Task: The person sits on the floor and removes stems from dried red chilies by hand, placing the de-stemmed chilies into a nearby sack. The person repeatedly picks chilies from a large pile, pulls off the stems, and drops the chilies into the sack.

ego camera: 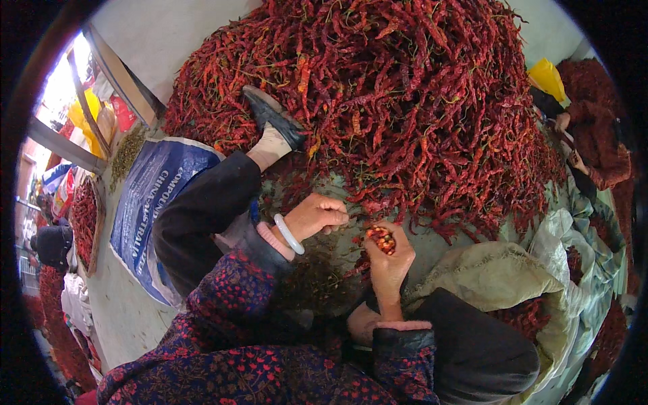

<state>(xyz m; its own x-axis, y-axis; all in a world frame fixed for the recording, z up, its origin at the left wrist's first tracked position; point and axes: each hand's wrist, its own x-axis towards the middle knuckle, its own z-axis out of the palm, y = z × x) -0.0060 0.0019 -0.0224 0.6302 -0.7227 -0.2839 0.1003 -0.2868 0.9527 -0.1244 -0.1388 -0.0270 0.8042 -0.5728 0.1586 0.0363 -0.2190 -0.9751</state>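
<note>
My right hand (pixel 392 255) is closed around a bunch of dried red chillies (pixel 381 240). Pale yellowish-orange ends of the bunch face up and to the left. To its left, my left hand (pixel 319 217) has its thumb and fingers drawn together, apart from the bunch; whether something small is pinched there is too fine to see. A pale bangle (pixel 288 236) circles that wrist. In front of both hands rises a large heap of dried red chillies (pixel 385 111). Dark stem scraps (pixel 314 278) lie on the floor below my hands.
My left leg (pixel 202 217) stretches over a blue-and-white printed sack (pixel 147 212), its black shoe (pixel 271 116) against the heap. At right, an open woven sack (pixel 486 273) contains chillies (pixel 524 319). Beyond it sits another person (pixel 600 142). A wooden frame (pixel 121 81) stands far left.
</note>
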